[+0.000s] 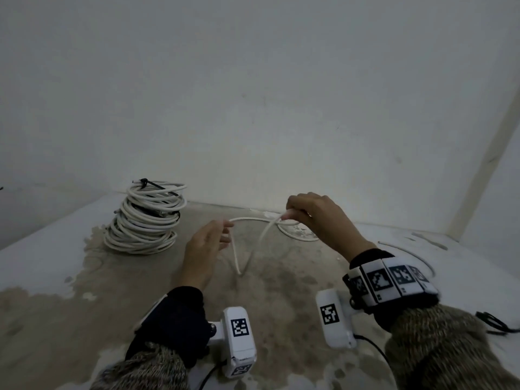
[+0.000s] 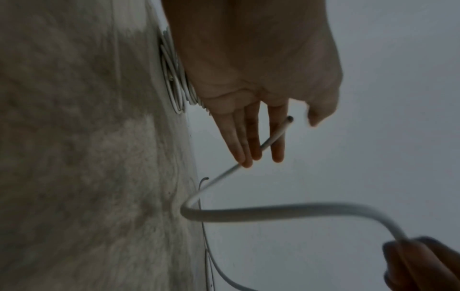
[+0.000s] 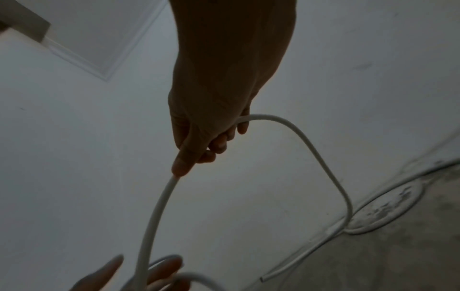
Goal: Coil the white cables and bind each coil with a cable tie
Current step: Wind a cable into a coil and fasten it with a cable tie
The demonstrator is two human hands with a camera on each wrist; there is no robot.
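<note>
A loose white cable (image 1: 253, 219) arcs in the air between my two hands. My left hand (image 1: 225, 232) has straight fingers (image 2: 251, 141), and the cable (image 2: 224, 175) lies across them. Its cut end (image 2: 289, 119) points back toward my wrist, with the thumb held apart. My right hand (image 1: 289, 215) grips the cable (image 3: 159, 206), fingers curled round it (image 3: 206, 145). From there it drops to a loop on the floor (image 3: 388, 206). A stack of coiled white cables (image 1: 143, 223) stands at the left, with a black cable tie (image 1: 152, 184) on top.
The floor (image 1: 281, 291) is bare concrete with white paint patches. A thin cable (image 1: 408, 253) lies on it at the right. Black cable ties (image 1: 495, 323) lie by my right sleeve. White walls meet in a corner (image 1: 478, 164) just behind.
</note>
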